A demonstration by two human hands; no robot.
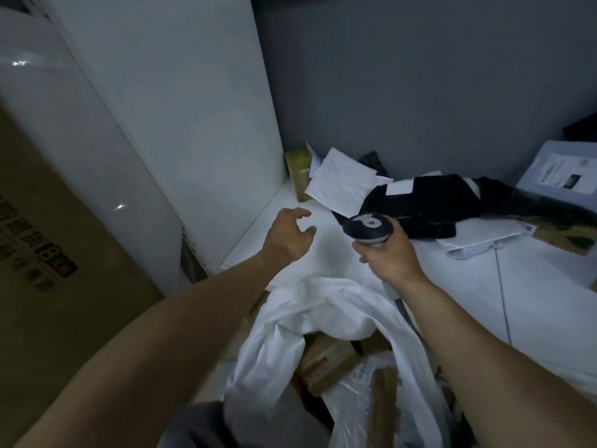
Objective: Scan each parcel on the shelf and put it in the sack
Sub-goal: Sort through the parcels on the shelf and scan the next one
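Note:
My right hand (389, 255) grips a dark handheld scanner (368, 228), its head pointing toward the parcels on the white shelf (332, 250). My left hand (289, 236) hovers empty over the shelf with fingers spread, left of the scanner. A black plastic parcel (420, 203) with a white label lies just beyond the scanner. A white flat parcel (340, 182) leans behind it, and a small green-brown box (298, 174) stands in the corner. The white sack (323, 321) gapes open below the shelf edge, with brown boxes (326, 363) inside.
More parcels lie on the shelf's right side: a white mailer (481, 236), a pale blue-grey box (562, 176) and a brown box (568, 236). A large cardboard carton (55, 286) stands at the left. A white side panel (193, 124) walls the shelf's left.

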